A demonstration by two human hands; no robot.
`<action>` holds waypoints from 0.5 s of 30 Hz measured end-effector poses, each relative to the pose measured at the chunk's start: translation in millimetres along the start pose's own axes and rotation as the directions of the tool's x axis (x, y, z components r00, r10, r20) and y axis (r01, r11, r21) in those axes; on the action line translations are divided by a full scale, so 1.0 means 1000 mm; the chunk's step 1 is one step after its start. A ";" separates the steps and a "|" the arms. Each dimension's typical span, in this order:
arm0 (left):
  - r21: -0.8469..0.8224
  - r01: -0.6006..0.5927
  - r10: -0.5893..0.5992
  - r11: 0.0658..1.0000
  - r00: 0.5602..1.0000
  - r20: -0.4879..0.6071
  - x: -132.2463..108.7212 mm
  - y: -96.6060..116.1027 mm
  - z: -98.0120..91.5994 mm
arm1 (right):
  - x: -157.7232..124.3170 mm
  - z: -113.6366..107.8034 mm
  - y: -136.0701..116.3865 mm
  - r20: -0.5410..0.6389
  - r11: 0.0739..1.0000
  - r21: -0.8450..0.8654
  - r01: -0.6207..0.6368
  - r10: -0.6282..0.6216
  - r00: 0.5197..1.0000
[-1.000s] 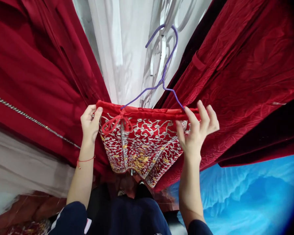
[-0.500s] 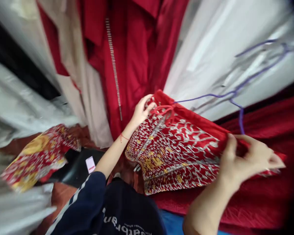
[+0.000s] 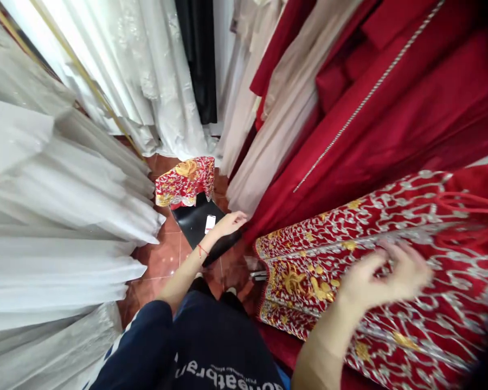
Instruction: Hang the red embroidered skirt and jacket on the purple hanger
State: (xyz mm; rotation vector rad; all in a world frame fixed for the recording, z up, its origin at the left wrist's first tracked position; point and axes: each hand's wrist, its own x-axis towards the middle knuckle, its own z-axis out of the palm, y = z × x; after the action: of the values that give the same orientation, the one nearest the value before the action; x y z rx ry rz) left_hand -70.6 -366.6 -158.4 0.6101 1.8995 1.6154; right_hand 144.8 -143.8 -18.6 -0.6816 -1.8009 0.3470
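Note:
A red skirt (image 3: pixel 321 281) with silver and gold embroidery hangs at the right, its red drawstring tied near the waistband. My right hand (image 3: pixel 386 276), blurred by motion, is in front of the skirt with its fingers loosely bent and holds nothing. Whether it touches the cloth I cannot tell. My left hand (image 3: pixel 233 221), a red string on its wrist, is held out low with loosely bent fingers and nothing in it. Past it, a similar red and gold embroidered garment (image 3: pixel 186 182) lies partly over a black flat sheet (image 3: pixel 223 246) on the floor.
A white and pink card or phone (image 3: pixel 210 223) lies on the black sheet. White gowns (image 3: pixel 77 216) hang along the left, their hems reaching the tiled floor (image 3: pixel 152 287). Beige dresses (image 3: pixel 274 135) and dark red gowns (image 3: pixel 361 130) hang ahead and to the right.
Both my hands have let go of the skirt, which now hangs at the right. The view has turned left towards the garment on the floor. The purple hanger is out of view.

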 end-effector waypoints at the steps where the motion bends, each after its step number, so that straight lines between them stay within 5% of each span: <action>1: -0.012 0.048 -0.048 0.999 0.998 -0.039 -0.009 -0.013 -0.024 | -0.015 0.023 -0.014 0.043 0.997 0.050 0.063 -0.065 0.997; 3: -0.051 0.145 -0.150 0.988 0.983 -0.108 -0.027 -0.040 -0.068 | -0.050 0.067 -0.038 0.251 0.985 0.150 0.082 -0.118 0.961; 5: -0.113 0.248 -0.264 0.962 0.951 -0.163 -0.043 -0.067 -0.108 | -0.090 0.111 -0.055 0.447 0.980 0.198 -0.026 -0.066 0.892; 7: -0.191 0.332 -0.368 0.924 0.907 -0.205 -0.054 -0.089 -0.147 | -0.131 0.154 -0.066 0.653 0.955 0.204 -0.216 0.032 0.757; 10: -0.322 0.377 -0.471 0.868 0.831 -0.296 -0.053 -0.110 -0.205 | -0.182 0.212 -0.083 0.816 0.924 0.212 -0.318 0.012 0.578; 15: -0.517 0.246 -0.507 0.820 0.731 -0.457 -0.014 -0.124 -0.277 | -0.233 0.280 -0.101 0.962 0.890 0.230 -0.393 -0.148 0.229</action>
State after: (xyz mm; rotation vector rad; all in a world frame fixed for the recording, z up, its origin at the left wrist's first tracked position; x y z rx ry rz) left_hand -245.6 -598.1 -248.3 -0.5121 1.7863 1.9649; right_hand -96.9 -337.7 -235.3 -0.2090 -2.7070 1.5746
